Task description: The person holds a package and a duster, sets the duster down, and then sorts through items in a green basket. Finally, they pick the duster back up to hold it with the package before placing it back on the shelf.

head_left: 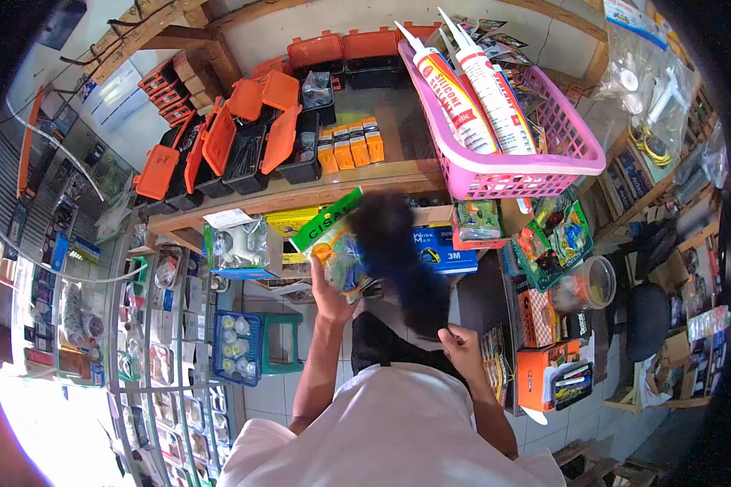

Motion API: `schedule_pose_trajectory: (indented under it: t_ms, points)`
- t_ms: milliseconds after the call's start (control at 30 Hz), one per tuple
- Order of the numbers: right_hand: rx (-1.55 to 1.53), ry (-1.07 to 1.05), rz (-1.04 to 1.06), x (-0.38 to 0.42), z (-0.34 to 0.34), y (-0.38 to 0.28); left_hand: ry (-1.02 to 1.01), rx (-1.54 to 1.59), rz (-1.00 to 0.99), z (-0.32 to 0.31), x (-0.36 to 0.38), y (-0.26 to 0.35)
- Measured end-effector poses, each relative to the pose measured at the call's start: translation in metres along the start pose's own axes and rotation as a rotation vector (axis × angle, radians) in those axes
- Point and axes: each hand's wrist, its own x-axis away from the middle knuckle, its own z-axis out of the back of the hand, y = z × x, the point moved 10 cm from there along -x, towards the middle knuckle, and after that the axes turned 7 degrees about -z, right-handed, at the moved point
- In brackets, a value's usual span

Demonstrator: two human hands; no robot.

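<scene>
the left hand [330, 294] is raised in front of the wooden shelf edge [300, 197], its fingers wrapped round the lower end of a clear plastic packet with a green printed card header [333, 243]. the packet stands tilted, header up and to the right, just below the shelf's front edge and touching nothing else that shows. the right hand [461, 347] sits lower and nearer the body, fingers curled shut on the handle of a dark blue-black fluffy duster [398, 252]; the duster head is blurred, rising up beside the packet and overlapping its right side.

open room is tight. the shelf edge runs straight above both hands, and a pink plastic lattice basket [544, 174] overhangs it on the right, holding two white silicone sealant tubes [471, 89] that lean back to the left. directly behind the duster is a blue 3m cardboard box [439, 247], with yellow and clear packets crowded to the left of it. on the shelf top stand black parts bins with orange lids flipped open [244, 150] and a row of small orange boxes [351, 146].

to the left a glass display counter [162, 325] runs along, with a small green plastic stool [280, 341] on the tiled floor between it and the person. to the right a dark counter carries a green basket of small packets [554, 243], a clear round plastic jar [589, 284] and an orange case [544, 373], hemming the right elbow.
</scene>
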Motion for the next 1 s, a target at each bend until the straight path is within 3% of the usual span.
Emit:
schedule_pose_trajectory:
  t_ms: [67,133,167,200,300,467,533,600,667,700,733,800,900,933,967,1000]
  points:
    - [-0.056,0.03,-0.024,-0.004,0.003,-0.002,0.025,-0.078,-0.016,-0.016,0.003,0.001]
    - [0.096,-0.032,0.09,-0.004,-0.006,-0.018,0.061,-0.042,0.052,-0.009,0.006,-0.009]
    - [0.091,-0.027,0.091,-0.006,-0.006,-0.016,-0.114,-0.116,-0.016,0.024,-0.001,-0.009]
    - [-0.003,-0.011,0.031,-0.009,-0.003,-0.007,-0.12,-0.119,-0.01,0.019,-0.002,-0.007]
    - [-0.095,-0.022,-0.047,-0.011,-0.004,0.006,0.009,-0.178,0.038,0.009,0.002,-0.006]
    - [-0.003,-0.039,0.017,-0.005,-0.009,0.002,0.035,-0.257,0.039,0.028,0.006,-0.016]
    - [-0.247,-0.014,-0.13,-0.004,-0.006,0.021,0.06,-0.342,0.065,0.024,0.012,-0.017]
    - [-0.166,-0.063,-0.068,-0.001,-0.004,0.02,-0.013,-0.334,0.08,0.031,0.017,-0.026]
    - [-0.087,-0.109,-0.009,0.004,-0.006,0.009,-0.053,-0.363,0.016,0.042,0.023,-0.03]
    - [-0.101,-0.063,-0.037,0.007,0.001,0.007,-0.191,-0.765,-0.181,0.034,0.024,-0.019]
    - [-0.114,-0.017,-0.065,0.01,0.007,0.007,-0.192,-0.766,-0.173,0.026,0.025,-0.019]
    - [-0.126,0.002,-0.096,0.012,0.016,0.02,0.108,-0.358,0.103,0.031,0.029,-0.035]
    - [-0.132,-0.068,-0.187,0.017,0.017,0.024,0.033,-0.348,0.078,0.028,0.031,-0.041]
    - [-0.06,-0.1,-0.093,0.017,0.017,0.023,0.009,-0.383,0.06,0.036,0.032,-0.044]
    - [0.011,-0.129,-0.001,0.02,0.015,0.02,-0.082,-0.396,0.007,0.086,0.019,-0.043]
    - [0.001,-0.122,-0.011,0.02,0.015,0.021,-0.081,-0.402,0.022,0.07,0.023,-0.043]
